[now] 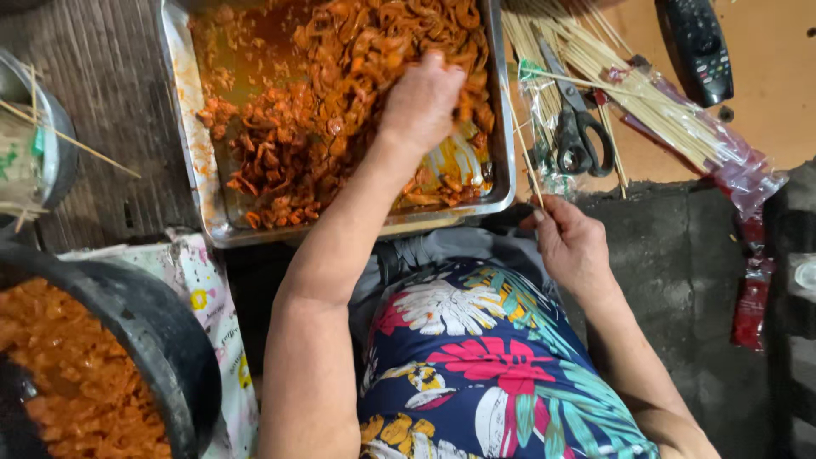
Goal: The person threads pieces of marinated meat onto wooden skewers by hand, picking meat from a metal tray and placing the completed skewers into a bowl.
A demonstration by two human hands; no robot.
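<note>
My left hand (422, 98) reaches into a metal tray (194, 161) full of orange-red marinated meat pieces (297, 127). Its fingers are curled down into the meat near the tray's right side, and the fingertips are hidden among the pieces. My right hand (568, 246) is just below the tray's right corner, above my lap in floral clothing. It pinches a thin bamboo skewer (523, 149) that points up along the tray's right rim.
Black-handled scissors (580, 127) lie on loose bamboo skewers (646, 93) in a clear plastic bag at the right, with a dark remote control (699, 42) beyond. A black bowl (161, 340) of meat sits lower left, a metal bowl (53, 153) at the left edge.
</note>
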